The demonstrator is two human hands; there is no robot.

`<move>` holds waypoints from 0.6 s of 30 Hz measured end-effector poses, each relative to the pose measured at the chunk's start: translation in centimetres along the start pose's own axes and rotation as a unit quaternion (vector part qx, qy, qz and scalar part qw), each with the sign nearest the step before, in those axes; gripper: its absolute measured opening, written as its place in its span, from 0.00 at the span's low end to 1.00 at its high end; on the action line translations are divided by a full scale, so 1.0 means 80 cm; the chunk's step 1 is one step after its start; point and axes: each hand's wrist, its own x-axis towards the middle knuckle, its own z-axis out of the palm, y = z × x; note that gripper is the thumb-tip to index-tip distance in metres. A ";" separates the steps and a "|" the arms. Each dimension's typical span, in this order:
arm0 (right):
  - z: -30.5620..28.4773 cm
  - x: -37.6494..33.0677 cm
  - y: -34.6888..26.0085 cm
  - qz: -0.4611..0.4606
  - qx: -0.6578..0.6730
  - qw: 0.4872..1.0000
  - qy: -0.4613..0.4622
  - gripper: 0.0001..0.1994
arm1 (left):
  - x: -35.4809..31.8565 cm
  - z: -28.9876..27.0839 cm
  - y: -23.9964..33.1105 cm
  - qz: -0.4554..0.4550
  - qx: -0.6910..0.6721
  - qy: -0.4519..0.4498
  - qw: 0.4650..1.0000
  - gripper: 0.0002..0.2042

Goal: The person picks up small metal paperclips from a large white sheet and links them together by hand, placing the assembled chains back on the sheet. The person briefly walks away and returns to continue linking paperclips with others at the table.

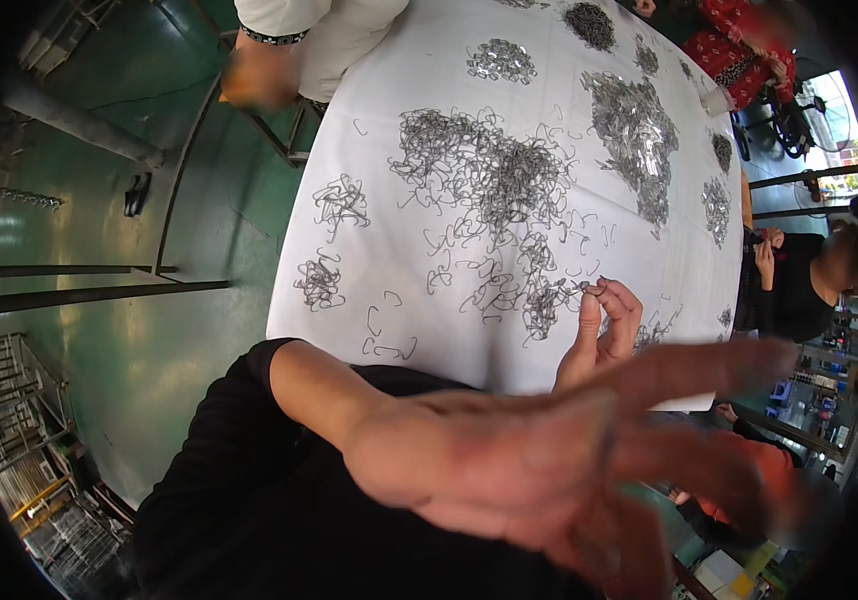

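On the table [384,252]: hooks [521,185] (loose).

And there's the left hand [519,450], big and blurred, fingers spread in front of the counter's [449,360] near edge! Just beyond, the right hand [592,358] pinches a small wire piece [590,288], right beside the great tangle of wire hooks [524,185] sprawling mid-counter. Two small hook clusters [320,283] sit along the left edge, loose hooks [389,348] by the near-left corner. Toward the right edge, a gleaming heap of flat metal pieces [634,140]! Up the left edge, a co-worker in white [349,40].
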 end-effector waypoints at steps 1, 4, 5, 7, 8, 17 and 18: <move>-0.001 -0.002 -0.002 0.011 -0.004 1.000 0.010 0.03 | 0.004 0.005 -0.005 -0.010 0.008 -0.042 0.999 0.33; -0.005 -0.009 -0.009 0.024 -0.028 0.999 0.009 0.03 | 0.006 0.012 -0.011 -0.026 -0.038 -0.079 0.996 0.34; -0.005 -0.010 -0.011 0.038 -0.027 0.999 0.007 0.03 | 0.007 0.013 -0.012 -0.031 -0.050 -0.084 0.995 0.34; -0.003 -0.007 -0.013 0.023 -0.021 1.000 0.004 0.03 | 0.010 0.013 -0.008 -0.039 -0.054 -0.089 0.994 0.35; -0.004 -0.003 -0.012 0.018 -0.019 1.000 0.001 0.03 | 0.013 0.013 -0.005 -0.043 -0.054 -0.090 0.993 0.35; -0.008 0.049 0.048 -0.022 0.042 0.997 -0.054 0.04 | 0.040 -0.099 0.053 -0.019 0.339 0.108 0.935 0.27; -0.013 0.052 0.056 -0.010 0.017 0.999 -0.051 0.04 | 0.037 -0.135 0.073 0.029 0.556 0.161 0.815 0.20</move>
